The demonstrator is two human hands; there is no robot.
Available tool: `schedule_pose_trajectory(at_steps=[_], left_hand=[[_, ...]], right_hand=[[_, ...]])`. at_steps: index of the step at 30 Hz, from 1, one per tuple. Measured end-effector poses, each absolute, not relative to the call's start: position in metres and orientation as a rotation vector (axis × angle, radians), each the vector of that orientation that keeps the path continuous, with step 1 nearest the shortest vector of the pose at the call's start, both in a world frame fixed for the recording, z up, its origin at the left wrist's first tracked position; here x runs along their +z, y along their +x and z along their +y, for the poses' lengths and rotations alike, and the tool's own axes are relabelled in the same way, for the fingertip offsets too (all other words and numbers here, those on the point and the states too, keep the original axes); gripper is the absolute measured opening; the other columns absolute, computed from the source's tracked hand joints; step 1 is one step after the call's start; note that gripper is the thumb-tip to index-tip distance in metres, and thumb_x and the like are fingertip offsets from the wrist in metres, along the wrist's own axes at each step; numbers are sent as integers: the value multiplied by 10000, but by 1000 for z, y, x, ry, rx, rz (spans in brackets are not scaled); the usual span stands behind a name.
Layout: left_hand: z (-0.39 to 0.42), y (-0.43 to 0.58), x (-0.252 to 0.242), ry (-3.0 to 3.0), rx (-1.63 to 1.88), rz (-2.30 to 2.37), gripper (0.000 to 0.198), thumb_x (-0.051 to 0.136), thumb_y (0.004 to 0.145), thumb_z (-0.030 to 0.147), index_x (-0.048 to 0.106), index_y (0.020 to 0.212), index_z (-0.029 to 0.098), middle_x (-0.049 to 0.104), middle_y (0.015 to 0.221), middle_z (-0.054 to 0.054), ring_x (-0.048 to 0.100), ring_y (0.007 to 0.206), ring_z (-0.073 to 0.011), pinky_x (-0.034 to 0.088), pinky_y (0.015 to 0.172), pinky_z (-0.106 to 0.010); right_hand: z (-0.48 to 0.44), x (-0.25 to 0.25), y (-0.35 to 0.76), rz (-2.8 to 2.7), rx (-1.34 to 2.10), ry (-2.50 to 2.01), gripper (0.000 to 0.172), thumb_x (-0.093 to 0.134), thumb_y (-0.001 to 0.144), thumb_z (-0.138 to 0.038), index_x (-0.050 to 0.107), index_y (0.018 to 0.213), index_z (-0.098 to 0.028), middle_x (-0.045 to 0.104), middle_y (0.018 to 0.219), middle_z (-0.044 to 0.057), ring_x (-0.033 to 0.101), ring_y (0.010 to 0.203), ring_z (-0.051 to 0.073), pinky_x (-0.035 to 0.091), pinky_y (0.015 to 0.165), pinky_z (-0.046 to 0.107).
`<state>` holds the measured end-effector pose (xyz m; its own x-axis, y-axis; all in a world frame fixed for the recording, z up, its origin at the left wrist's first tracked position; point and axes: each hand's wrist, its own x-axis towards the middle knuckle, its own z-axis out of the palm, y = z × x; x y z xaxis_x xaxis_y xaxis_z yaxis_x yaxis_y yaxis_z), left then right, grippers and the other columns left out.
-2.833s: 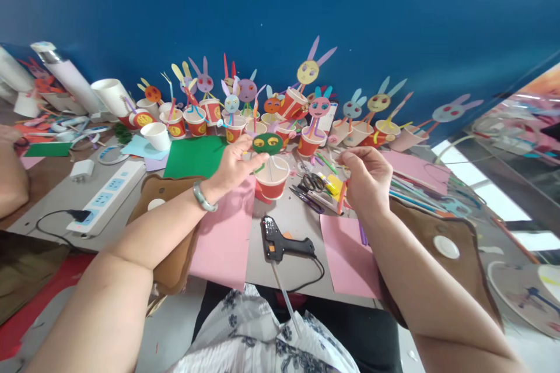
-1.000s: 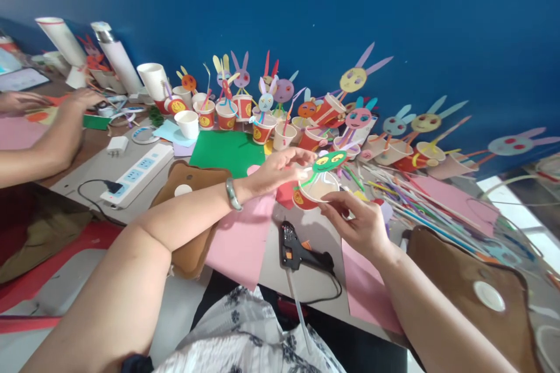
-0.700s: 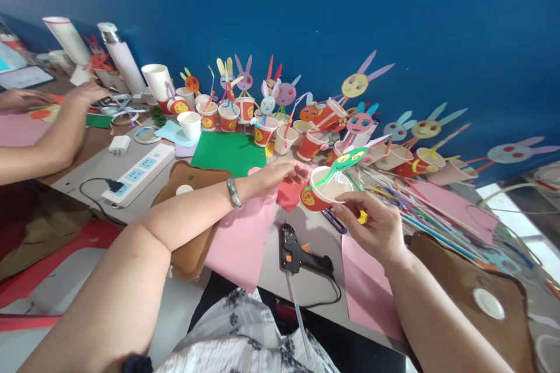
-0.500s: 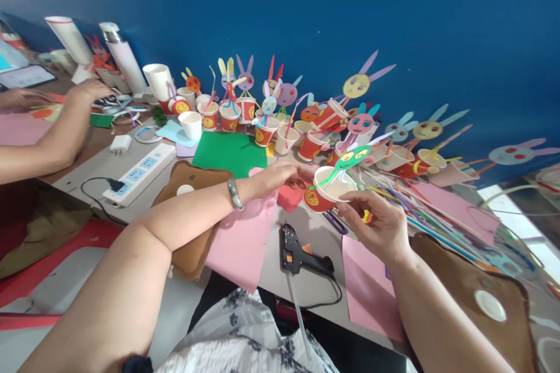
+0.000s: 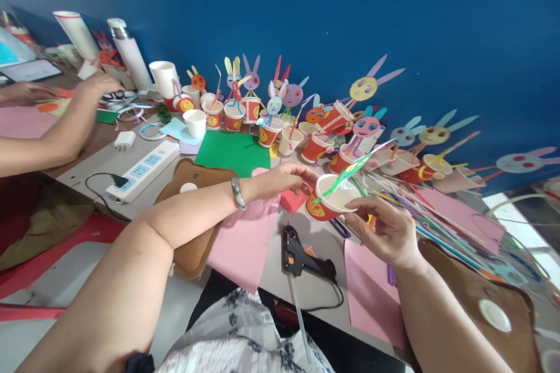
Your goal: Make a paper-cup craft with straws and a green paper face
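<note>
My right hand (image 5: pixel 387 227) pinches the rim of a red and white paper cup (image 5: pixel 321 208) between thumb and fingers. A green paper rabbit figure (image 5: pixel 349 172) rises from the cup, its face seen almost edge-on. My left hand (image 5: pixel 286 179) is by the cup's left side with its fingers loosely apart; whether a fingertip touches the cup I cannot tell. Under it lies a red paper piece (image 5: pixel 292 200). In front of the cup, a black glue gun (image 5: pixel 301 253) rests on the table with a glue stick (image 5: pixel 297 309) jutting from its back.
Several paper cups with rabbit figures (image 5: pixel 271 122) line the blue wall. Pipe cleaners (image 5: pixel 431 218) and pink paper (image 5: pixel 371 291) lie rightward. Green paper (image 5: pixel 231 151), a power strip (image 5: pixel 144 170) and brown mats (image 5: pixel 192 245) are leftward. Another person's hand (image 5: pixel 98 86) works at far left.
The cup has turned in my right hand, so the rabbit's face has gone from front view to nearly edge-on. My left hand stays beside it. The whole view has shifted slightly.
</note>
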<state>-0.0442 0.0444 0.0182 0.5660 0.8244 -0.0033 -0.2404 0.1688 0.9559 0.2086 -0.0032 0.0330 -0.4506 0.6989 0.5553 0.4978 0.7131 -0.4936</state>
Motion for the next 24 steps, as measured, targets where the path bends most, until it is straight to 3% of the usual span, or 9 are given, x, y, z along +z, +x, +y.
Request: schedule_pose_trajectory(at_steps=[4,10,16,24], left_hand=[[46,-44,17,1155,838,597,356,479,697,-67,703,911,108,708,824,-26,643,761,-84,492,783,-248],[48,-45,15,1167,858,540,274,552,706,-36,724,863,108,712,811,-29,640,760,-88,497,779,-249],[47,-46,16,1229,884,586,136,727,799,145,760,925,106,730,839,-52,629,747,-94,483,763,-260],[49,-46,9,1215,987,606,387,888,689,387,781,927,101,748,837,-66,637,728,-96,491,750,-274]], right_hand=[[0,28,214,-2116,373,-947,103,695,884,-310,666,955,-241,680,676,-3,592,558,137,449,532,269],[0,27,215,-2085,408,-981,94,702,883,-315,670,941,-247,642,619,-20,544,520,127,416,510,265],[-1,30,212,-2051,431,-1000,90,700,887,-324,666,925,-251,619,590,-28,532,503,124,413,519,272],[0,27,210,-1945,455,-1061,149,706,885,-381,663,893,-238,626,615,-19,517,493,118,417,503,278]])
